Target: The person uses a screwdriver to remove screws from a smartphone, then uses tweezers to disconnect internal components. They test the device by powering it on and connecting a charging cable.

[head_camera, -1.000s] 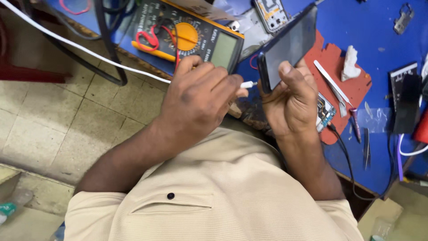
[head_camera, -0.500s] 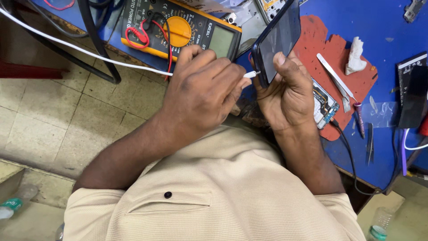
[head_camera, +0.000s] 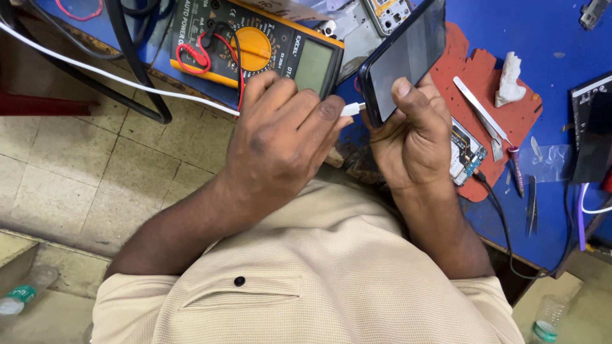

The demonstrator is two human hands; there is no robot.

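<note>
Since a second ago the phone [head_camera: 407,58] has tipped up more steeply and sits higher over the bench, and the white plug [head_camera: 352,109] has closed up to its lower edge, where before a small gap showed. My left hand [head_camera: 280,143] pinches that plug: the fingers [head_camera: 324,114] are curled tight together on it, thumb and forefinger clamped, and the white cable [head_camera: 115,76] runs away from them to the left across the floor side. My right hand [head_camera: 414,137] grips the phone from below, thumb [head_camera: 408,95] pressed on the dark screen near its bottom and the other fingers wrapped behind, closed firmly on the body (I cannot see those back fingers themselves). The plug tip meets the phone's bottom edge; whether it is fully seated I cannot tell.

Just beyond my left knuckles lies a yellow and black multimeter [head_camera: 268,48] with red leads coiled on it. The bench [head_camera: 510,25] is blue, with a ragged red mat [head_camera: 484,76] on it carrying metal tweezers [head_camera: 479,114], a crumpled white tissue [head_camera: 510,79] and a small circuit board [head_camera: 464,153] just beside my right wrist. Beneath the bench edge the floor [head_camera: 76,172] is pale worn tile, with a plastic bottle [head_camera: 25,293] lying at lower left.
</note>
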